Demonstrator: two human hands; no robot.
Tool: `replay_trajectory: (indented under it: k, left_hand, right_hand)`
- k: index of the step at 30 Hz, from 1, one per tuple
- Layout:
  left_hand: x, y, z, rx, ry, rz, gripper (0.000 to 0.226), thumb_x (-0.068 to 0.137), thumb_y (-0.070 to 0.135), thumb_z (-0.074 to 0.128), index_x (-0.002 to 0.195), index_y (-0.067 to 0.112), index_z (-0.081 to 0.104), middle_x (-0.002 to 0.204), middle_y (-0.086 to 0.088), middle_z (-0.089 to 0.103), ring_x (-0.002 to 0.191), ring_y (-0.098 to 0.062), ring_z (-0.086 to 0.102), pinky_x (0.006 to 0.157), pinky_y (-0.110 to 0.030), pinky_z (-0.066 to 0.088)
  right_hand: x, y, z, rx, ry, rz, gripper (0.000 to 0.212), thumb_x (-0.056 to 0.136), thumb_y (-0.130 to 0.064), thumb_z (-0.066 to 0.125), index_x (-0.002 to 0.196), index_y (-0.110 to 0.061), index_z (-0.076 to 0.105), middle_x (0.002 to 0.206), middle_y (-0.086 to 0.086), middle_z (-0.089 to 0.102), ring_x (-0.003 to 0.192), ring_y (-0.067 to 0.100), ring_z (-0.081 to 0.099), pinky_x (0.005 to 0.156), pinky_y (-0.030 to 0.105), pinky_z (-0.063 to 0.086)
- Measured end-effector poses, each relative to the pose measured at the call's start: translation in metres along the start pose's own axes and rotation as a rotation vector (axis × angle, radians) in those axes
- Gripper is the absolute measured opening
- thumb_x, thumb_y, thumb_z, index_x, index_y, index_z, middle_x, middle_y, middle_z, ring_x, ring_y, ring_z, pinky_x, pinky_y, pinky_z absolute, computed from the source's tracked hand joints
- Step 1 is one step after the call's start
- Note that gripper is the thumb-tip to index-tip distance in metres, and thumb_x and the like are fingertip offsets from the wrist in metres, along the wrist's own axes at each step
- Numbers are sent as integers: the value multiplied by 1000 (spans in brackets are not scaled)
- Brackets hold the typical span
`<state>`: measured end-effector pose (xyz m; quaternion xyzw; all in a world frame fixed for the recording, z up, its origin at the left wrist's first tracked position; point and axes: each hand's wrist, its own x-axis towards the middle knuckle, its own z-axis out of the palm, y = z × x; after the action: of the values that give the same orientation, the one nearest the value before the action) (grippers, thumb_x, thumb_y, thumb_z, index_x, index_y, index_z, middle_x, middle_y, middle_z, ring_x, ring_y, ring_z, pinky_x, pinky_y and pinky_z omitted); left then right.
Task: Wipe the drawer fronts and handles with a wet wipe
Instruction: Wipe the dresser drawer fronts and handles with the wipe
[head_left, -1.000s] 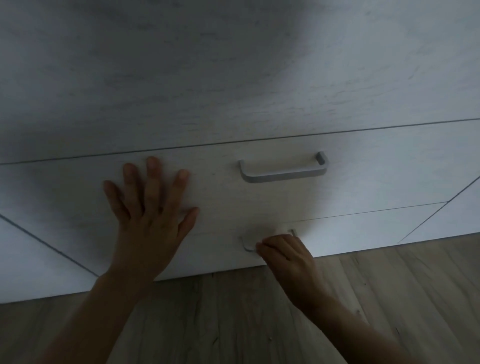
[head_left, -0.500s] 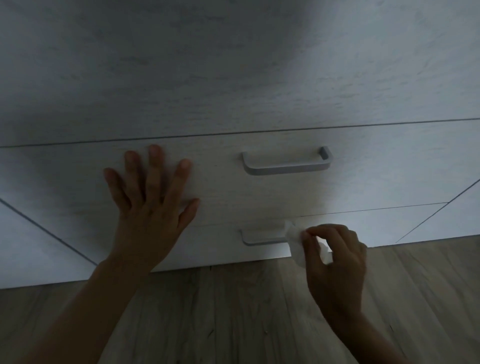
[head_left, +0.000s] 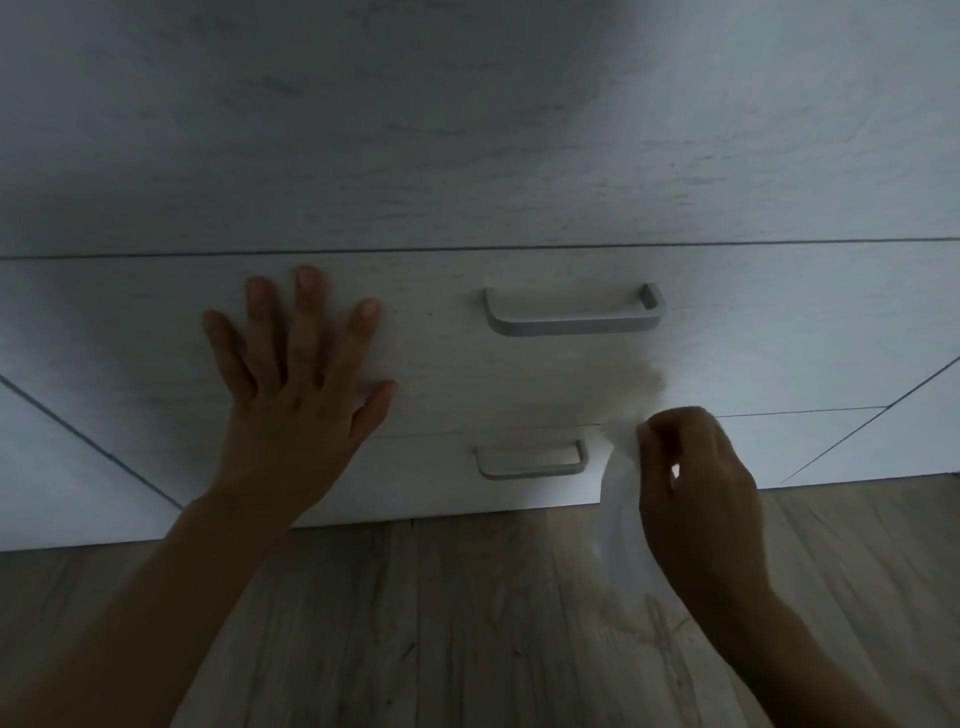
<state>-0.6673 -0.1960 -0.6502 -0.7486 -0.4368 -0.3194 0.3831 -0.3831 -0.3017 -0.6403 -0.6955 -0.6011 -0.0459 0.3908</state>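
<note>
Hanging from the right hand (head_left: 701, 483), the thin white wet wipe (head_left: 621, 499) runs with its long axis close to vertical, right of the frame's centre. Its top end sits at the seam between the two pale wood-grain drawer fronts and its loose end points down over the grey-brown plank floor (head_left: 415, 623). It lies just right of the lower grey bar handle (head_left: 530, 462), whose long axis is horizontal, like that of the upper grey bar handle (head_left: 571, 325) above it.

The right hand is curled, knuckles toward the camera, thumb and fingertips pinching the wipe's upper end. The left hand (head_left: 296, 410), left of centre, lies flat with straight, spread fingers pointing up on the upper drawer front (head_left: 753, 338), its palm over the seam to the lower drawer front (head_left: 415, 483); it holds nothing.

Light is dim, and the wipe is blurred and half see-through, so its edges are hard to trace. I cannot tell whether it touches the drawer. Both forearms are cut off by the frame's edges.
</note>
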Motion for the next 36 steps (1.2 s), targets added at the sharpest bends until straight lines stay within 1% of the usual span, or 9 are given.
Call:
replay_trajectory:
  k: [3, 6, 9, 11, 13, 20, 27, 32, 36]
  left_hand:
    - [1, -1, -2, -1, -2, 8, 79, 102, 47, 47, 159, 16, 1, 163, -11, -21, 149, -34, -21, 118, -57, -11]
    - [1, -1, -2, -5, -9, 11, 79, 102, 47, 46, 159, 17, 0, 162, -11, -22, 148, -33, -22, 117, -57, -10]
    - [-1, -1, -2, -9, -11, 8, 80, 102, 47, 46, 159, 17, -1, 162, -11, -23, 148, -34, -22, 117, -58, -10]
    - [0, -1, -1, -7, -14, 1, 81, 102, 47, 47, 159, 17, -1, 162, -11, -23, 148, -34, -22, 117, -58, -9]
    - [0, -1, -1, -7, -12, -1, 81, 102, 48, 47, 159, 17, -1, 162, -11, -23, 148, -34, -23, 117, -58, -10]
    - [-1, 0, 1, -6, -15, 3, 83, 101, 47, 49, 159, 17, -2, 162, -11, -23, 149, -38, -18, 117, -58, -11]
    - [0, 0, 1, -21, -12, 0, 83, 100, 46, 48, 159, 18, -2, 162, -11, -24, 148, -33, -24, 116, -57, -13]
    - [1, 0, -1, -18, -9, 4, 81, 102, 47, 47, 159, 17, -2, 162, -11, -23, 148, -33, -23, 117, -57, -11]
    - [1, 1, -1, -32, -5, 0, 79, 102, 47, 45, 159, 18, -3, 162, -9, -24, 148, -32, -24, 117, -56, -12]
  right_hand:
    - [3, -4, 15, 57, 108, -148, 8, 95, -12, 53, 92, -11, 46, 78, 5, 53, 54, 14, 47, 47, 9, 32]
    - [-9, -13, 48, 78, -64, -247, 6, 94, -26, 38, 93, -20, 39, 78, 0, 54, 53, 11, 54, 42, 18, 47]
    - [-29, -9, 78, -34, -186, -473, 23, 100, -32, 34, 102, -17, 50, 91, 3, 68, 78, 15, 66, 69, 25, 54]
    - [-35, -3, 82, 42, -179, -472, 37, 106, -33, 25, 114, -10, 53, 103, 7, 70, 95, 15, 64, 84, 22, 50]
    - [-36, 5, 83, 109, -131, -469, 33, 104, -26, 34, 120, -6, 55, 108, 11, 69, 101, 15, 60, 88, 23, 49]
    - [-38, 10, 94, -38, 70, -542, 24, 90, -19, 57, 102, -6, 73, 101, 9, 71, 99, 20, 57, 88, 29, 43]
    - [-35, 7, 97, 49, 114, -322, 29, 90, -33, 56, 93, -12, 75, 88, 4, 68, 86, 16, 56, 79, 28, 39]
    - [-36, 6, 97, -23, 114, -280, 31, 88, -36, 55, 94, -13, 75, 108, 8, 56, 100, 21, 47, 84, 29, 30]
    - [-39, 6, 100, 46, 92, -414, 24, 91, -24, 57, 94, -8, 74, 109, 13, 68, 107, 23, 58, 96, 35, 42]
